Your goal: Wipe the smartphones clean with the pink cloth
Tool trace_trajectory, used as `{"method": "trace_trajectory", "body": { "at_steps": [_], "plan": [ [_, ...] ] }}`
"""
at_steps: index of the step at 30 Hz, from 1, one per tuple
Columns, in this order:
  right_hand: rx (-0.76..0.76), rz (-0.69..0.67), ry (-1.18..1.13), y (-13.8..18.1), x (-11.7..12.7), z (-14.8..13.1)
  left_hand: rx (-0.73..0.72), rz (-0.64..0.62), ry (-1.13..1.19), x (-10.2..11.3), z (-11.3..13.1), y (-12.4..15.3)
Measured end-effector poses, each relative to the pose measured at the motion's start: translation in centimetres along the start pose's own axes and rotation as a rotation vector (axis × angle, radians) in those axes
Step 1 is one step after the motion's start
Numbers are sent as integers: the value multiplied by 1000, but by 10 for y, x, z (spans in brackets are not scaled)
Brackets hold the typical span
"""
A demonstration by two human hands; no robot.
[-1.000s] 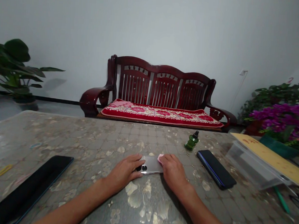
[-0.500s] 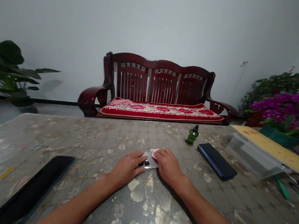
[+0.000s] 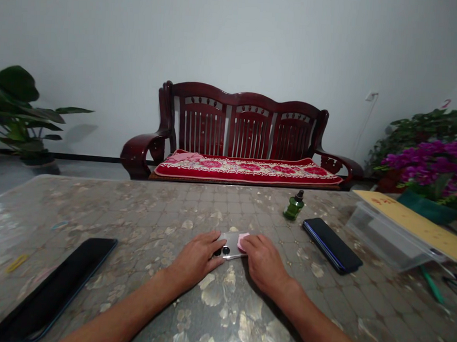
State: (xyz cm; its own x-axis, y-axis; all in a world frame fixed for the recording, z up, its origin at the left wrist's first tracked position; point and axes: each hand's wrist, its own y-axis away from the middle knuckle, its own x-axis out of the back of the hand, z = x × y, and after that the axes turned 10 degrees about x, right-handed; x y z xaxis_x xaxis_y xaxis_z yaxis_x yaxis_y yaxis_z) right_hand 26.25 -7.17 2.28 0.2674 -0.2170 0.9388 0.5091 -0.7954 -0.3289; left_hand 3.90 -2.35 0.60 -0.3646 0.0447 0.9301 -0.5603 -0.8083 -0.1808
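A silver phone [image 3: 230, 243] lies face down on the patterned table [image 3: 140, 222], its camera lenses toward my left hand. My left hand [image 3: 197, 259] rests on the phone's left end with fingers pressed against it. My right hand [image 3: 263, 262] covers the phone's right part and presses a small pink cloth [image 3: 243, 241] onto its back with closed fingers. Both forearms reach in from the bottom edge.
A black phone [image 3: 331, 244] lies to the right, a small green bottle [image 3: 294, 206] behind it. A larger dark phone [image 3: 57, 284] lies at the left. A clear plastic box with a yellow lid [image 3: 398, 238] and a green pen [image 3: 430, 286] are at the right. A wooden bench [image 3: 241, 141] stands beyond.
The pink cloth under my right hand slid left along the phone's back, then slightly back to the right. My left hand stays on the phone's end.
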Motion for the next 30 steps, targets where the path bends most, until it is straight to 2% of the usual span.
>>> {"method": "trace_trajectory", "body": {
  "at_steps": [3,9,11,16,18,25,30],
  "plan": [
    [69,-6,-23,1,-2,-7,-11,16,4,-1,-1,0],
    [-88,-6,84,9,5,10,-23,45,-3,-1,0,1],
    [-99,2,103,11,5,10,-25,56,-2,-1,0,1],
    [57,-21,96,10,-1,-9,-28,47,-9,-2,0,1],
    [69,-29,97,10,0,-11,-34,40,-16,-1,0,1],
    [-93,-31,177,14,7,7,-28,21,-39,2,3,0],
    [56,17,173,13,0,-6,-14,-3,-28,2,1,-1]
  ]
}}
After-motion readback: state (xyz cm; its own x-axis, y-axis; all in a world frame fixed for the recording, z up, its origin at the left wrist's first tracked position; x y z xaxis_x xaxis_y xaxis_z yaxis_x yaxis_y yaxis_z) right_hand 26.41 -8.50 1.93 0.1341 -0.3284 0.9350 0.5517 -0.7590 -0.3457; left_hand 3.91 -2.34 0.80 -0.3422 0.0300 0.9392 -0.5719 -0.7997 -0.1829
